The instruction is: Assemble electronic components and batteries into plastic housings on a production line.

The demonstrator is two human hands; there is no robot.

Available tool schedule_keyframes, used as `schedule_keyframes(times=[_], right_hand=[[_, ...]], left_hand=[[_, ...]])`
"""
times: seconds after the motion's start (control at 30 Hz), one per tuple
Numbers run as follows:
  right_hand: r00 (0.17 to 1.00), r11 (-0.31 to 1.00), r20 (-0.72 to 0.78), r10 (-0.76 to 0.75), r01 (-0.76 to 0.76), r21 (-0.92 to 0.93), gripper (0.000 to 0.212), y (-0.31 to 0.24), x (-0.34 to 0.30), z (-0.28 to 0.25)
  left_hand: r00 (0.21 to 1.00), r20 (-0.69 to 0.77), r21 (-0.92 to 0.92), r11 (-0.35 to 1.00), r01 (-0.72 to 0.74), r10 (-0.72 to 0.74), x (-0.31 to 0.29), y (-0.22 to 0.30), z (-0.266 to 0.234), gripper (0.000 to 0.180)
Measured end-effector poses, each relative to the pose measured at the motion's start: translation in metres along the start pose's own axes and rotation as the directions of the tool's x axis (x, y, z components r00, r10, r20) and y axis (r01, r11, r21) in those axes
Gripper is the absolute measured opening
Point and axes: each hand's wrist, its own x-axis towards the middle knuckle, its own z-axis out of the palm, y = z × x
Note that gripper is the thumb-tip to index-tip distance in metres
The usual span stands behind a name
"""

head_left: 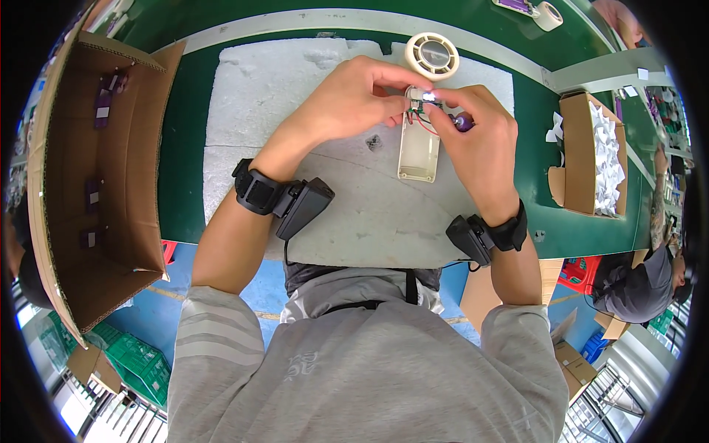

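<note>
A cream fan body lies on a white foam sheet point(295, 199): its round slotted head point(432, 56) is at the far end, its hollow handle shell point(417, 159) points toward me. Between them sits a small green circuit board point(418, 105) with thin red and dark wires and a bright white light. My left hand point(351, 100) pinches the board's left side, fingertips closed. My right hand point(484, 140) is closed too, thumb and forefinger pressed at the board's right edge. A shiny purple rounded part point(464, 122) shows under its curled fingers; whether they grip it, I cannot tell.
On my left stands a tall open cardboard box point(111, 177) with a few purple pieces inside. A smaller box point(591, 159) of white pieces sits at right on the green table point(509, 221). Another cream fan part point(548, 16) lies far right. A person point(642, 288) is at the right.
</note>
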Motion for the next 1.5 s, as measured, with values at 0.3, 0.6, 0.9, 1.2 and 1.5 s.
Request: schedule_keyframes(times=[0.3, 0.6, 0.9, 1.2, 1.5], right_hand=[[0.952, 0.981, 0.266, 0.149, -0.176, 0.082, 0.017, 0.004, 0.004, -0.007], [0.654, 0.682, 0.747, 0.117, -0.6, 0.418, 0.033, 0.014, 0.013, -0.039], [0.844, 0.928, 0.474, 0.252, -0.35, 0.13, 0.033, 0.021, 0.016, -0.035], [0.963, 0.991, 0.239, -0.121, 0.132, -0.029, 0.017, 0.016, 0.011, -0.034], [0.961, 0.962, 0.233, -0.149, 0.195, -0.192, 0.009, 0.006, 0.005, -0.028]], left_hand=[[0.993, -0.026, 0.346, 0.933, -0.099, 0.115, 0.001, -0.004, 0.003, 0.034], [0.995, -0.003, 0.275, 0.957, -0.097, 0.102, -0.001, -0.002, -0.005, 0.033], [0.999, 0.016, 0.227, 0.973, -0.052, 0.049, -0.001, 0.001, -0.016, 0.034], [0.996, -0.084, 0.215, 0.976, -0.014, 0.033, 0.002, -0.004, -0.01, 0.032], [0.995, -0.087, 0.22, 0.975, -0.022, 0.042, 0.002, -0.003, -0.009, 0.032]])
